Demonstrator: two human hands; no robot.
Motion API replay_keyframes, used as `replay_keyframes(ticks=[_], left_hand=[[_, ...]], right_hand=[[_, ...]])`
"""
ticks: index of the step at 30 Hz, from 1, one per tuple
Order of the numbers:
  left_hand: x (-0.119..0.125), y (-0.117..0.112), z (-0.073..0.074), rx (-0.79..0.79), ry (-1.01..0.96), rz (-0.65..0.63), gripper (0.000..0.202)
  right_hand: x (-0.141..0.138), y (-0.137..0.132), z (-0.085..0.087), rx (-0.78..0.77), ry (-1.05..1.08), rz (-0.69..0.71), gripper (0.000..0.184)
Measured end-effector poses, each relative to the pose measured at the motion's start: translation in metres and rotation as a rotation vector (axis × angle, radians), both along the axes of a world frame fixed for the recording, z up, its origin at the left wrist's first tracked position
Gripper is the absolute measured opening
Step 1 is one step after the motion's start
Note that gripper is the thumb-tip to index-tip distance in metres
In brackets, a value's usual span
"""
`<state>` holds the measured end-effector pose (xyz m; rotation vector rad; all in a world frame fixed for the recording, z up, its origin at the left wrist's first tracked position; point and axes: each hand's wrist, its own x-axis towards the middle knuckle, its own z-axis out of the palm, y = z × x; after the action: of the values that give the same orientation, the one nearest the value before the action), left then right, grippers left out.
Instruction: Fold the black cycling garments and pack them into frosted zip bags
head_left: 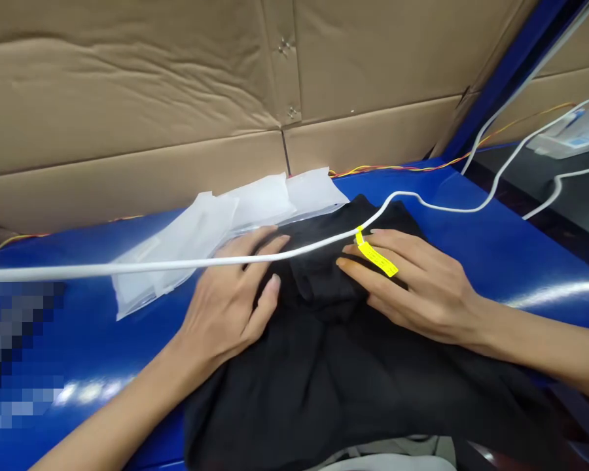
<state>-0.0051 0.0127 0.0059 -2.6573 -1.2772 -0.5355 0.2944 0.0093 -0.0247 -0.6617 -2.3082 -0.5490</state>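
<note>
A black garment (334, 366) lies in loose folds on the blue table and drapes over its near edge. On its left side rests my left hand (235, 288), fingers stretched forward and thumb apart, with nothing visibly gripped. My right hand (417, 281) lies on the garment's right side, its fingers extended leftward over the cloth. Between the two hands the fabric is bunched around a small raised fold. A white cable (314, 245) crosses in front of both hands. The yellow tag (377, 258) on it hides part of my right fingers.
White flat packets (177, 242) lie behind my left hand on the blue table (476, 248). Brown padded panels (127, 98) stand along the back. Red and yellow wires (392, 167) run at their foot. A clear plastic box (569, 134) sits at far right.
</note>
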Motion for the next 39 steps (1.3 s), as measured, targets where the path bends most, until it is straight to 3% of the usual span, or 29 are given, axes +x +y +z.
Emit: replay_keyframes(ticks=[3, 5, 11, 14, 19, 22, 25, 31, 35, 39], left_hand=[[-0.011, 0.014, -0.002, 0.023, 0.119, 0.288, 0.045], [-0.021, 0.023, -0.007, 0.02, 0.156, 0.364, 0.045], [-0.032, 0.031, -0.018, 0.007, 0.247, 0.413, 0.043], [-0.026, 0.027, -0.012, 0.007, 0.239, 0.426, 0.045], [-0.027, 0.022, -0.002, 0.082, 0.267, 0.558, 0.049], [-0.034, 0.025, 0.0, 0.007, 0.304, 0.577, 0.056], [-0.035, 0.027, 0.001, -0.022, 0.288, 0.568, 0.058], [-0.025, 0.024, 0.006, 0.123, 0.138, 0.46, 0.057], [-0.024, 0.022, 0.005, 0.233, 0.079, 0.255, 0.051], [-0.018, 0.016, 0.001, 0.214, 0.085, -0.044, 0.054]], right_hand=[[0.002, 0.005, 0.0, -0.043, -0.025, -0.03, 0.056], [0.003, 0.008, 0.0, -0.093, -0.05, -0.035, 0.058], [0.007, 0.009, 0.003, -0.145, -0.092, -0.022, 0.055], [0.008, 0.007, 0.001, -0.065, -0.084, -0.009, 0.051], [0.008, 0.006, -0.002, -0.046, -0.055, 0.012, 0.05], [0.008, 0.007, -0.003, -0.041, -0.038, 0.015, 0.047], [0.007, 0.008, -0.003, -0.024, -0.029, 0.015, 0.046], [0.008, 0.009, -0.002, -0.016, -0.038, -0.001, 0.048], [0.009, 0.01, -0.001, -0.021, -0.024, 0.03, 0.046], [0.009, 0.011, 0.0, -0.01, 0.003, 0.06, 0.044]])
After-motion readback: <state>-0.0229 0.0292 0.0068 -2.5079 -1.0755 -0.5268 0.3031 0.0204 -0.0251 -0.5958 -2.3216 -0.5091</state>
